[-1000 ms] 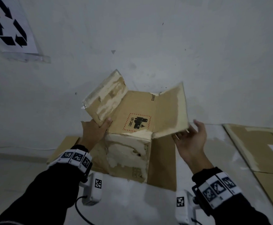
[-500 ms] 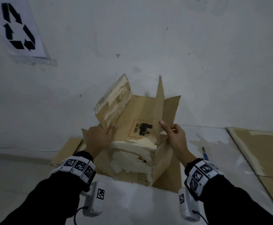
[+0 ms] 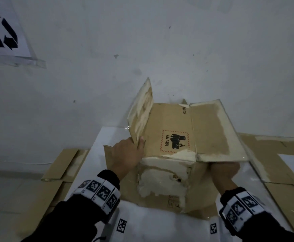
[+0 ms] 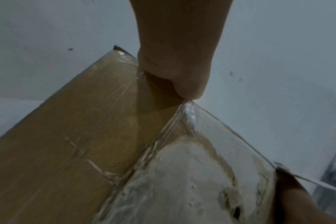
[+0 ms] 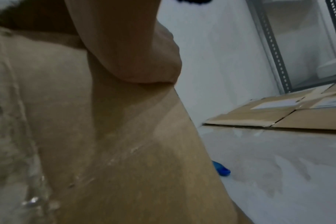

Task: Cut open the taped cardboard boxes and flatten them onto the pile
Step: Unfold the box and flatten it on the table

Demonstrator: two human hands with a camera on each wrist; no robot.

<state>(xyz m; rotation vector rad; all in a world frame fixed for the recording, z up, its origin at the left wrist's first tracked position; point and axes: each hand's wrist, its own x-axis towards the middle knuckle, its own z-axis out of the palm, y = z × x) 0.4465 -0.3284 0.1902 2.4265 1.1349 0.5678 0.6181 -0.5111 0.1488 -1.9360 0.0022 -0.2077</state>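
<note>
A worn brown cardboard box (image 3: 170,123) with a UN 3481 label on its top face stands on the white table (image 3: 107,137). Its left flap (image 3: 141,112) stands up and its right flap (image 3: 212,131) lies spread out level. My left hand (image 3: 128,158) pinches the base of the left flap, thumb on the top face and fingers behind the flap. My right hand (image 3: 224,172) sits under the right flap against the box's right side, with its fingers hidden. In the right wrist view the right hand (image 5: 128,53) presses on the box wall (image 5: 125,151).
Flattened cardboard lies on the right (image 3: 273,163) and on the left (image 3: 62,165) of the table. A blue-handled tool (image 5: 222,169) lies on the table right of the box. A recycling sign (image 3: 1,32) hangs on the wall. A metal shelf (image 5: 274,53) stands at the far right.
The right flap went from standing upright in my right hand's pinch to lying spread flat. My right hand dropped beneath it. The left hand kept its hold at the left flap.
</note>
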